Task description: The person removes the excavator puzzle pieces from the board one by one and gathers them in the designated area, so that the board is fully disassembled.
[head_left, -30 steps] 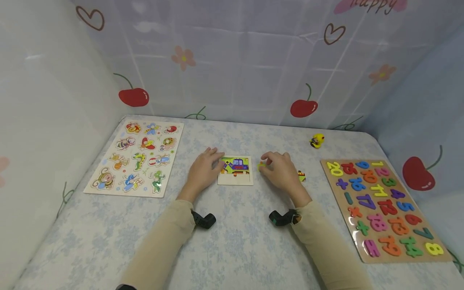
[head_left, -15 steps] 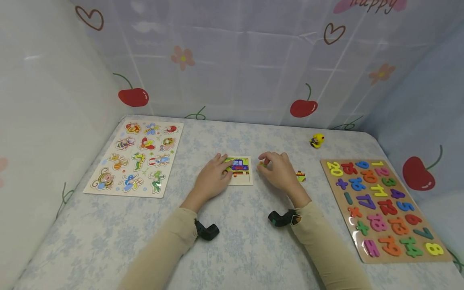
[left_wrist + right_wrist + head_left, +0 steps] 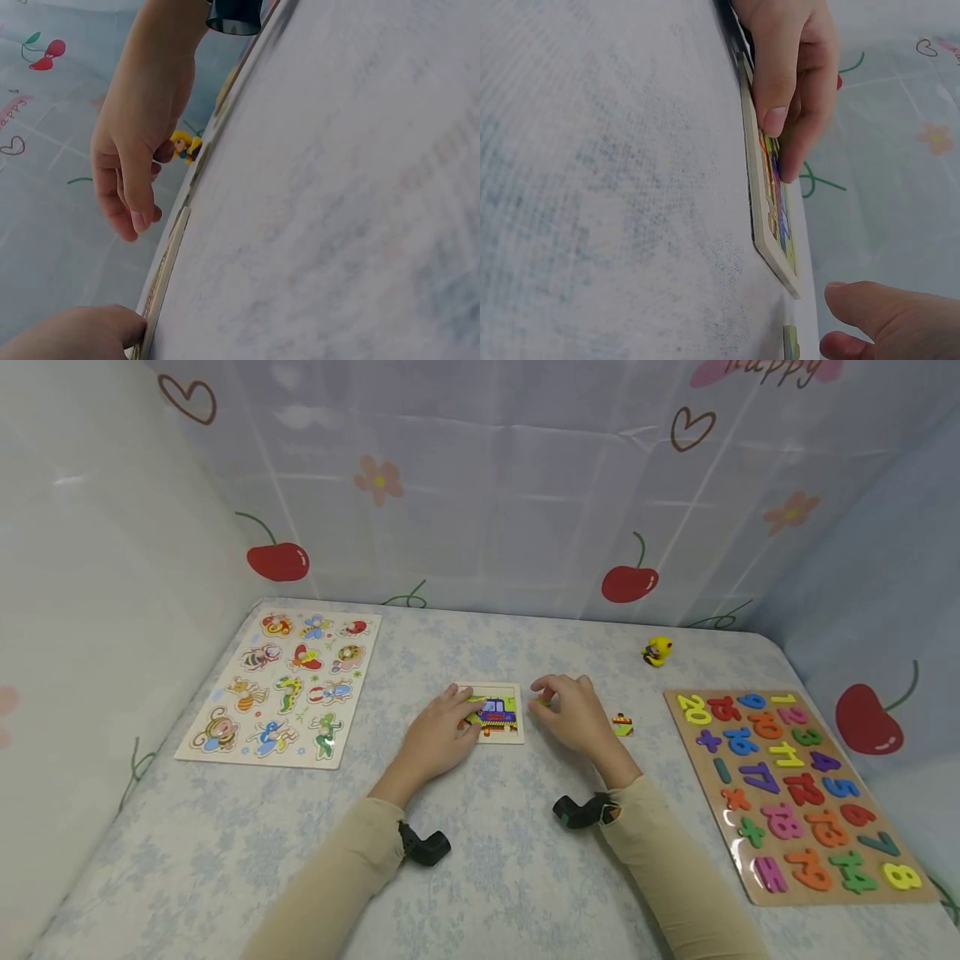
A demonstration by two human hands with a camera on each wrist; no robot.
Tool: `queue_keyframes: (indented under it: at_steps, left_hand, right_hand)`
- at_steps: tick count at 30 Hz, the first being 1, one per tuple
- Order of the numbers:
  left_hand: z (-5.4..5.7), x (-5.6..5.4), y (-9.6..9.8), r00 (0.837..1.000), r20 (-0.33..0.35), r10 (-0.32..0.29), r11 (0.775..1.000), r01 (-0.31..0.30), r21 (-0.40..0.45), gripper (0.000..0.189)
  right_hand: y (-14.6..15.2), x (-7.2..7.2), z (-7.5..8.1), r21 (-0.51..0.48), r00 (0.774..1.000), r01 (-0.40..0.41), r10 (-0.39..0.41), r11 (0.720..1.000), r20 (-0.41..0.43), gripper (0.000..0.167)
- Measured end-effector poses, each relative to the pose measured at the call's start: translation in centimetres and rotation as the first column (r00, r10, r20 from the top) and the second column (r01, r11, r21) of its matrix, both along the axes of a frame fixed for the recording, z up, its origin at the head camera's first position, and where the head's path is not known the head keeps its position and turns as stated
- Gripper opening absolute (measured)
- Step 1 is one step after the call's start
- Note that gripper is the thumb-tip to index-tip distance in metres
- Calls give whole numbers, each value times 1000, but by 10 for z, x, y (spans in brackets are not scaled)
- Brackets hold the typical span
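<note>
A small framed jigsaw puzzle (image 3: 499,739) with a purple vehicle picture lies on the table. My left hand (image 3: 437,735) rests over its left side, thumb and fingers extended on the picture, as the right wrist view also shows. That hand hides the puzzle's left part. Just right of the frame, my right hand (image 3: 573,714) hovers with bent fingers and nothing between thumb and fingers. Below it a yellow-green puzzle piece (image 3: 790,341) lies on the table, apart from the fingertips in the right wrist view. Another puzzle piece (image 3: 622,724) lies beside the right wrist.
An insect peg puzzle board (image 3: 281,689) lies at the left. At the right is a number puzzle board (image 3: 798,793) with coloured digits and signs. A small yellow toy figure (image 3: 657,651) stands at the back right. Printed curtains (image 3: 487,527) enclose the back and sides.
My left hand has moved right, from the puzzle's left edge onto the picture. My right hand has drifted slightly left, closer to the frame.
</note>
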State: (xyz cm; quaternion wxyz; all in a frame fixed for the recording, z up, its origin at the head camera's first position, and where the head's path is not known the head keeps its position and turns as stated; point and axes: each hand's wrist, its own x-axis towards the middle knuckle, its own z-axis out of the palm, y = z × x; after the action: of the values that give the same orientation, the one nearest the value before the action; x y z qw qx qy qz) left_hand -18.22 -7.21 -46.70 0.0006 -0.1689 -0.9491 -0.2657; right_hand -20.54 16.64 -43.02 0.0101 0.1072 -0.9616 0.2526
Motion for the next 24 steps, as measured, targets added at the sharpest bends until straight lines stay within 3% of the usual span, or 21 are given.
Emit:
queue_keyframes:
  at_steps: [10,17,24]
  left_hand:
    - [4,4,7,999,-11,46,998,-45,41,47]
    - [3,3,23,993,-26,115,993,-116,-37,62]
    - [4,2,28,986,-52,157,985,-160,-67,64]
  right_hand:
    - [-7,-7,1,38,999,-33,33,999,3,32]
    - [-17,-18,2,66,994,-106,105,992,8,34]
    - [-24,-23,4,133,990,-137,134,982,36,30]
